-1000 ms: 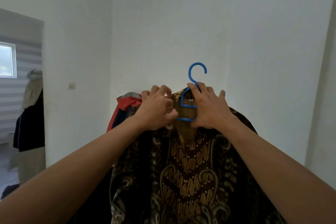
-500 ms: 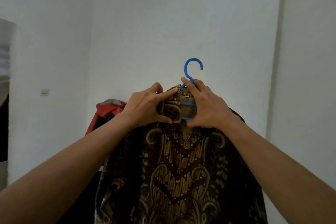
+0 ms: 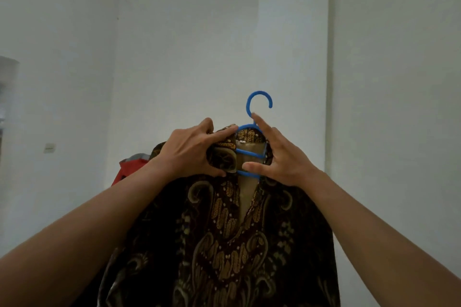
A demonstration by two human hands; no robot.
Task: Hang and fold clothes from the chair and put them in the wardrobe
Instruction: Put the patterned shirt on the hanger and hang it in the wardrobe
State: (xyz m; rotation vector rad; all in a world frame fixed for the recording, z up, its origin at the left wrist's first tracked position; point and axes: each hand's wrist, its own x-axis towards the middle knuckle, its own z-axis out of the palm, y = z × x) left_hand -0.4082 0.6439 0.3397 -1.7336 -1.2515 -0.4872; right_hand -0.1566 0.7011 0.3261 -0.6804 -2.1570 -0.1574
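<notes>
The left hand (image 3: 192,152) is pinching the batik shirt (image 3: 224,244) by its collar (image 3: 224,159) while the right hand's (image 3: 282,159) fingers are holding the blue hanger (image 3: 259,102). Next is probably squaring the collar.

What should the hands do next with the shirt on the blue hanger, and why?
Probably the left hand should pull the collar flat round the hanger's neck. The collar looks bunched and folded under that hand's pinch, while the right hand holds the blue hanger steady and the batik shirt already drapes from it.
</notes>
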